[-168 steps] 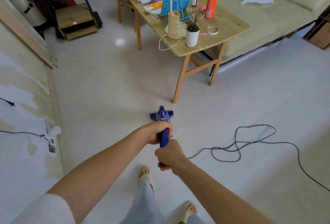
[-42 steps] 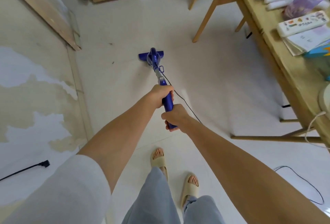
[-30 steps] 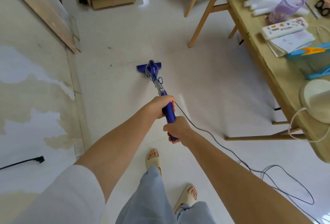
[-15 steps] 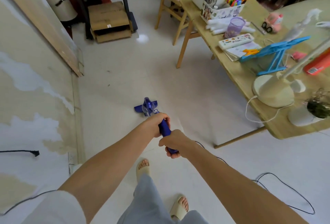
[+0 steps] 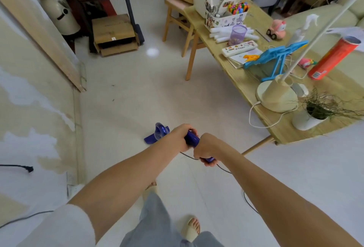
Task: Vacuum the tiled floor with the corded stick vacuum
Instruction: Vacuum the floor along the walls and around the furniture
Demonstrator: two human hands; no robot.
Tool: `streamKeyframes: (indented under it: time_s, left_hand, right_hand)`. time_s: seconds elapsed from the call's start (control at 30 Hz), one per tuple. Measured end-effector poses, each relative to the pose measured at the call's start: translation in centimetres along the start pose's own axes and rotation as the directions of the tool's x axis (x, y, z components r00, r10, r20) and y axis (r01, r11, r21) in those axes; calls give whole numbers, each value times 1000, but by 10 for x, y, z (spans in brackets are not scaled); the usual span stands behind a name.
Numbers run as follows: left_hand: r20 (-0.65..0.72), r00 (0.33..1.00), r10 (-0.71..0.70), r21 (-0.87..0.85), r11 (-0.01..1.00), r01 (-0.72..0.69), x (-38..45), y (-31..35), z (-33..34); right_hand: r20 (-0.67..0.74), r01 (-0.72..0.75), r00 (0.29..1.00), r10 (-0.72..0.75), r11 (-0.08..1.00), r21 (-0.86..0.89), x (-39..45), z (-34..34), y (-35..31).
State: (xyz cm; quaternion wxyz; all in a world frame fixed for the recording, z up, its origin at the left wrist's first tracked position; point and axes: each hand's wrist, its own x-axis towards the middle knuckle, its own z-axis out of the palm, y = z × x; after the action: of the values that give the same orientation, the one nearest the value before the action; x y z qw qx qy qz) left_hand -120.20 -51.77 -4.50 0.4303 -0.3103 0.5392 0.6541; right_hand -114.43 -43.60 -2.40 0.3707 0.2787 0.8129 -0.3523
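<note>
The blue stick vacuum [image 5: 157, 133] stands on the white tiled floor [image 5: 149, 93] just ahead of my feet, its floor head mostly hidden behind my left wrist. My left hand [image 5: 178, 136] grips the upper part of the blue handle [image 5: 192, 138]. My right hand [image 5: 205, 148] grips the handle's lower end, close behind the left. The black cord [image 5: 224, 169] trails from the handle down past my right forearm. Most of the vacuum's shaft is hidden by my hands.
A wooden table [image 5: 254, 83] with a lamp base [image 5: 275, 95], potted plant [image 5: 315, 115] and toys stands to the right. A wooden stool [image 5: 177, 22] and stacked crates [image 5: 114, 34] lie ahead. A peeling wall [image 5: 29, 109] with a leaning plank [image 5: 45, 38] runs along the left. Small dark specks [image 5: 113, 100] lie on the floor.
The vacuum head has been drawn back toward my feet from its far reach. The view has lifted, showing more of the table and the back of the room. Both hands keep their grip.
</note>
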Motion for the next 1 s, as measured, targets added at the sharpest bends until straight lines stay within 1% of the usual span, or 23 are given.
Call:
streamKeyframes:
  time_s: [0.13,0.23,0.4,0.53,0.63,0.73,0.9,1.0]
  left_hand:
    - [-12,1000,9,22,1000,-8,7,12,-4]
    - [3,1000,26,-43,999,-26,20,26,-10]
    - [22,1000,16,-84,996,-14,62,61,-30]
    - [0,1000,10,-30,999,-10,102,97,-56]
    - [-16,999,36,-30,999,-36,129,126,-78]
    - [-47,997,60,18,998,-59,154,154,-101]
    - [-77,993,88,65,994,-83,189,199,-139]
    - [-108,990,91,102,992,-80,209,226,-159]
  right_hand:
    - [22,37,999,-38,999,2,12,-4,-9]
    - [41,54,998,-54,998,16,29,-7,-22]
    - [87,43,995,-48,997,56,68,-8,-54]
    - [111,26,993,-35,996,84,106,-3,-92]
    - [139,17,990,-34,992,125,135,0,-124]
    - [163,5,986,-35,983,182,166,8,-158]
    - [164,-15,986,-29,966,260,205,25,-210]
    - [170,-25,985,-21,965,260,227,33,-242]
